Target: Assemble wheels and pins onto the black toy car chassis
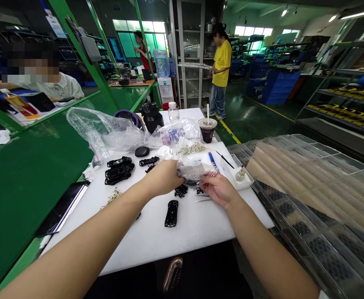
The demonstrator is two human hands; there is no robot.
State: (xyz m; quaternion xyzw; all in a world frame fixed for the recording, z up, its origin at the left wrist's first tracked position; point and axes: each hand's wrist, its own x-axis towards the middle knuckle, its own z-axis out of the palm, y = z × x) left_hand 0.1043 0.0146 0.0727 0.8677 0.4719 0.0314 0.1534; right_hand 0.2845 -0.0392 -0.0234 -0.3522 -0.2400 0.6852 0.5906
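Between my two hands is a clear plastic bag (191, 172) with something dark at its bottom. My left hand (166, 177) is closed on the bag's left side, and my right hand (217, 187) pinches its right edge. Just below it lie small black parts (181, 191) in a pile on the white tabletop (200, 226). Nearer to me rests one black toy car body (171, 213). A stack of similar black car bodies (118, 170) sits left of my left hand. Tweezers (203, 199) lie under my right hand, partly hidden by it.
Behind my hands are small pale parts (190, 149), a large plastic bag (107, 133) and an iced drink cup (207, 129). A blue knife (213, 161) and a white tray (242, 178) lie to the right. Clear compartment trays (312, 199) stand beside the table. Other people are farther off.
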